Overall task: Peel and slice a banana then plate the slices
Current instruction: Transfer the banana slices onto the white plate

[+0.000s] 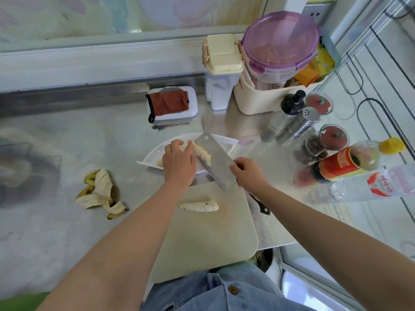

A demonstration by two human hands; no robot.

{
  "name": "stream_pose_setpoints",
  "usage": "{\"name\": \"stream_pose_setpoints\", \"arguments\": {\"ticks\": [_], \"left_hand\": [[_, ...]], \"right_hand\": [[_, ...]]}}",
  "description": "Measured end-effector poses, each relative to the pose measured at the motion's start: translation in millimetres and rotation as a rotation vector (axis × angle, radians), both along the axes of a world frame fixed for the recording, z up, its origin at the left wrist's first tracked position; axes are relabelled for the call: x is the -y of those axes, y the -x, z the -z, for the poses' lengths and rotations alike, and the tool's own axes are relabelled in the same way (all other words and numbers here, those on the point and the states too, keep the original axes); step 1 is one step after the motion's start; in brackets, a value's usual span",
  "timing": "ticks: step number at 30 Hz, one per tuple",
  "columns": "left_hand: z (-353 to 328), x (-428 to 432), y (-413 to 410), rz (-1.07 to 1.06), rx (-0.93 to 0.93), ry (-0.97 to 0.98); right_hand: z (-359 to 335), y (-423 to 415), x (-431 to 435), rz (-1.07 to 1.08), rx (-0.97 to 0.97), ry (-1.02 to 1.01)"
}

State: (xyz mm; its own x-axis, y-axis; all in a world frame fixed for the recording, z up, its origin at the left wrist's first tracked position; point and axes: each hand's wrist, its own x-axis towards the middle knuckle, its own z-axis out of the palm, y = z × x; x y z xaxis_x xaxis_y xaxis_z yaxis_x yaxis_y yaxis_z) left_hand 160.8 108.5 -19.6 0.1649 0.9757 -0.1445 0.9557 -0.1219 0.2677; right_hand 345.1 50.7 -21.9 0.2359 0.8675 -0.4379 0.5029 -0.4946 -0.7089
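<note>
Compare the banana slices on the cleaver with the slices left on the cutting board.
The cleaver slices ride the tilted cleaver over the white plate; the board slices lie flat on the cutting board. The left hand holds the cleaver slices; no hand touches the board slices. Both are pale, thin-cut rows, bunched together.

Shiny steel countertop (56, 142), pastel swirled back wall (89, 14), white line-patterned tiles (381, 75) at right

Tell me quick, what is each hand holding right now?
Left hand: curled round slices on the cleaver, over the plate.
Right hand: grips the cleaver handle.
</note>
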Motion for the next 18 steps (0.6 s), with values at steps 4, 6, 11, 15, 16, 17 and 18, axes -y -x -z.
{"name": "stream_pose_setpoints", "arguments": {"ticks": [4,6,11,15,16,17,18], "left_hand": [[4.4,0.8,5.7,-0.005,-0.047,-0.040],[4.9,2.8,9.2,-0.005,-0.039,-0.071],[3.2,12.0,10.2,-0.021,0.055,-0.143],[3.7,31.2,1.4,0.136,0.089,-0.086],[3.4,35.9,-1.5,0.152,0.089,-0.042],[3.2,39.4,-4.5,0.154,0.096,0.005],[3.4,41.9,-7.1,0.141,0.104,0.048]], "right_hand": [[1.4,9.1,1.1,0.025,0.014,-0.030],[1.1,10.9,1.6,0.036,0.020,-0.036],[-2.8,11.9,7.0,0.065,0.026,-0.032],[-6.9,22.1,12.1,0.052,-0.014,-0.035],[-7.3,25.8,13.6,0.044,-0.032,-0.019],[-7.7,29.6,15.2,0.041,-0.056,-0.004],[-7.9,33.0,16.7,0.043,-0.085,0.011]]}}
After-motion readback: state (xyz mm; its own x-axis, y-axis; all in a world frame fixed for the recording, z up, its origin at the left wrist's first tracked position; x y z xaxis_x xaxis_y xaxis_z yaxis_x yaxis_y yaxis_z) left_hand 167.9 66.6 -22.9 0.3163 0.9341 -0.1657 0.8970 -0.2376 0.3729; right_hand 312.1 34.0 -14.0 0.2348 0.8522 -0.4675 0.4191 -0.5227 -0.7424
